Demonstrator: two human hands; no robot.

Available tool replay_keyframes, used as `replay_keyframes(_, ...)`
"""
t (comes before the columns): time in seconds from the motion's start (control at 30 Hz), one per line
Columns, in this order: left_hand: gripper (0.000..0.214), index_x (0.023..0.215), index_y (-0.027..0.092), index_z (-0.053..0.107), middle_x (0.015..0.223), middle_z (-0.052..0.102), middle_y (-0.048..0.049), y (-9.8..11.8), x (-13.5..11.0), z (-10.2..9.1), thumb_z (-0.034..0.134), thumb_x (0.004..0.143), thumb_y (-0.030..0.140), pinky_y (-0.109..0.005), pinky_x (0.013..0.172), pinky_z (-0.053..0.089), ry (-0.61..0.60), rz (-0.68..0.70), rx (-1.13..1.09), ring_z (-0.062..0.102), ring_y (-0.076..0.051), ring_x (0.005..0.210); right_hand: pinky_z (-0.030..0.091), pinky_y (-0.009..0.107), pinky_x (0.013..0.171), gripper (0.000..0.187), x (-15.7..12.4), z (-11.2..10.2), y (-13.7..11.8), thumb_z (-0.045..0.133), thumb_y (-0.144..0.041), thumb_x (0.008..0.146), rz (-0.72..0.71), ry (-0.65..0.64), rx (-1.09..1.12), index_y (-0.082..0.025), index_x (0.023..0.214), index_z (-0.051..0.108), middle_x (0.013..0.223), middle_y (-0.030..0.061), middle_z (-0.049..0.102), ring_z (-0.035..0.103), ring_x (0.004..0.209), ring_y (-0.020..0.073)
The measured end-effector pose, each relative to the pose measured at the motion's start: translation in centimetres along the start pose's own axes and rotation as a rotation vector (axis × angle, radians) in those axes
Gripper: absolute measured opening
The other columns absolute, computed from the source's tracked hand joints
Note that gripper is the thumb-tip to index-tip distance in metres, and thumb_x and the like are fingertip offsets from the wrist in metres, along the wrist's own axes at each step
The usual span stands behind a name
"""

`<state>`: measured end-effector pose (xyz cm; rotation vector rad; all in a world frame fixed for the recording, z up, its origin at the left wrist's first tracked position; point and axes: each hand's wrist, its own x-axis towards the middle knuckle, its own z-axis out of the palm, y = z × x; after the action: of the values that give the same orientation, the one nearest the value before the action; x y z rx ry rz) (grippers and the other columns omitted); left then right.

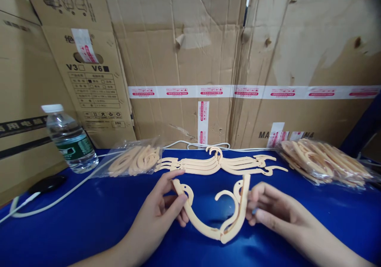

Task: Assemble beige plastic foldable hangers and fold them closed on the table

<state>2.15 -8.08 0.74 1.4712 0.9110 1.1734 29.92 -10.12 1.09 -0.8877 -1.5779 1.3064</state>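
A peach plastic hanger [214,229] is held low over the blue table, its two arms folded upward into a V with the hook curling between them. My left hand [166,209] pinches the end of the left arm between thumb and fingers. My right hand [268,207] grips the end of the right arm with curled fingers. Just beyond, a flat stack of the same hangers [218,164] lies spread out on the table.
A clear bag of hanger parts [133,162] lies at the left, and a fuller bag [323,162] at the right. A water bottle [70,140], a black object [46,183] and a white cable [59,199] sit at the left. Cardboard boxes [208,60] wall the back.
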Motion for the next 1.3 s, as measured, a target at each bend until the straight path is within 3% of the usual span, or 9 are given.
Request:
replay_keyframes(0.13,0.055,0.131,0.027,0.031,0.082,0.06,0.0021,-0.1,-0.2,0.2,0.065,0.088,0.038,-0.024,0.05,0.054,-0.007,0.016,-0.037,0.063,-0.013,0.055,0.054,0.04,0.092,0.027,-1.2,0.6,-0.7,0.065,-0.044,0.09,0.032,-0.123,-0.122,-0.03,0.113,0.067,0.121,0.007,0.065,0.066,0.104,0.0253)
replay_keyframes(0.3,0.03,0.107,0.025,0.046,0.101,0.062,-0.0037,0.0,-0.5,0.2,0.066,0.087,0.032,-0.028,0.063,0.058,-0.083,0.048,-0.018,0.067,-0.014,0.07,0.047,0.041,0.104,0.039,-2.1,0.3,0.0,0.062,-0.036,0.093,0.063,-0.206,-0.142,-0.042,0.132,0.057,0.149,0.0014,0.045,0.051,0.128,0.0275)
replay_keyframes(0.47,0.024,0.115,0.026,0.061,0.128,0.059,-0.0078,0.4,-1.3,0.0,0.061,0.091,0.027,-0.038,0.095,0.052,-0.296,0.061,0.126,0.061,-0.023,0.11,0.043,0.044,0.108,0.045,-2.1,0.0,0.3,0.062,-0.035,0.094,0.053,-0.241,-0.097,-0.042,0.137,0.052,0.153,0.0011,0.039,0.042,0.135,0.029)
replay_keyframes(0.63,0.042,0.132,0.035,0.056,0.153,0.039,-0.0041,0.6,-1.9,-0.3,0.063,0.091,0.031,-0.045,0.105,0.047,-0.383,0.002,0.11,0.046,-0.03,0.133,0.044,0.046,0.107,0.048,-2.1,0.1,0.1,0.061,-0.037,0.094,0.055,-0.256,-0.07,-0.042,0.14,0.048,0.157,0.0014,0.031,0.044,0.134,0.0312)
replay_keyframes(0.77,0.049,0.136,0.038,0.053,0.157,0.032,-0.0019,0.9,-2.2,-0.5,0.064,0.09,0.028,-0.047,0.108,0.043,-0.456,-0.028,0.111,0.041,-0.03,0.137,0.044,0.047,0.107,0.048,-2.3,0.3,0.1,0.062,-0.036,0.094,0.042,-0.289,-0.041,-0.044,0.139,0.048,0.157,-0.0002,0.03,0.042,0.135,0.0316)
replay_keyframes(1.0,0.056,0.14,0.041,0.047,0.16,0.025,-0.0018,1.0,-1.7,-0.4,0.062,0.09,0.021,-0.045,0.107,0.043,-0.525,-0.085,0.045,0.053,-0.027,0.127,0.042,0.046,0.108,0.05,-2.3,0.4,0.1,0.059,-0.035,0.095,0.024,-0.307,-0.072,-0.046,0.141,0.044,0.16,-0.0025,0.023,0.039,0.136,0.0309)
replay_keyframes(1.1,0.059,0.143,0.041,0.042,0.159,0.028,-0.003,0.7,-1.7,-0.4,0.061,0.091,0.024,-0.044,0.105,0.045,-0.513,-0.094,0.046,0.055,-0.026,0.124,0.041,0.045,0.108,0.052,-2.4,0.0,0.1,0.06,-0.036,0.094,0.017,-0.266,-0.244,-0.043,0.143,0.043,0.158,-0.0013,0.028,0.036,0.138,0.0309)
replay_keyframes(1.17,0.062,0.146,0.042,0.036,0.154,0.039,-0.0036,0.8,-1.8,-0.4,0.061,0.091,0.026,-0.044,0.105,0.045,-0.504,-0.077,0.106,0.057,-0.026,0.122,0.037,0.046,0.11,0.055,-2.4,-0.3,-0.1,0.061,-0.035,0.093,-0.006,-0.253,-0.413,-0.043,0.144,0.041,0.155,-0.0013,0.034,0.034,0.139,0.0301)
replay_keyframes(1.3,0.065,0.145,0.043,0.035,0.151,0.044,-0.0011,1.6,-2.2,-0.5,0.065,0.089,0.03,-0.051,0.114,0.031,-0.492,-0.006,0.397,0.044,-0.03,0.135,0.04,0.046,0.109,0.06,-2.0,0.0,-0.9,0.06,-0.027,0.092,-0.197,-0.278,-0.656,-0.043,0.146,0.039,0.149,-0.0024,0.043,0.039,0.136,0.0297)
